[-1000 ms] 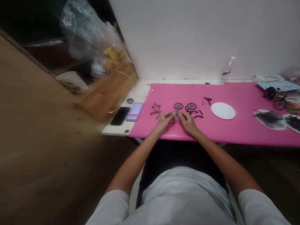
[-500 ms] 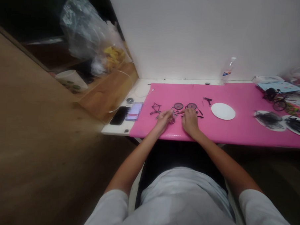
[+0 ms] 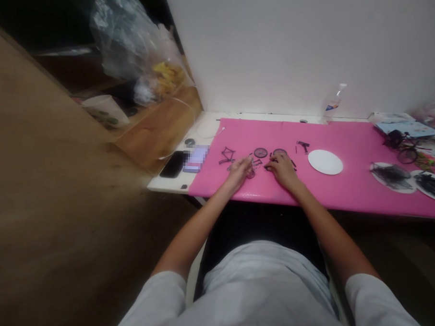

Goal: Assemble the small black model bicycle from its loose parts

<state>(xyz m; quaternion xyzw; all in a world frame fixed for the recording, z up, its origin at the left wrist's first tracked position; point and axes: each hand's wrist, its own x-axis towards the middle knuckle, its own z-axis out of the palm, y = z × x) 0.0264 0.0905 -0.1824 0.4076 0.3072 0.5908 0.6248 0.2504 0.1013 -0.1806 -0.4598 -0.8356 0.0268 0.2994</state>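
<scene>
The left hand (image 3: 240,170) seems to pinch a small part (image 3: 251,159) over the pink-covered table (image 3: 338,192). The right hand (image 3: 282,170), its grip impossible to tell, apparently picks among miniature bicycle parts (image 3: 258,163), calling for precise fingers.

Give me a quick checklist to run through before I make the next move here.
1. Left hand has a piece: cannot tell; anything at its fingertips is too small to make out.
2. Right hand has a piece: cannot tell; its fingertips point down and hide what is beneath.
3. Far-left wheel fully visible: ok, lying on the pink mat.
4. Other wheel fully visible: not ok; the right hand hides its near part.
5. Bicycle-shaped frame within view: ok, on the mat, beyond and left of the left hand.
6. White plate apart from the hands: ok, right of the right hand.
</scene>
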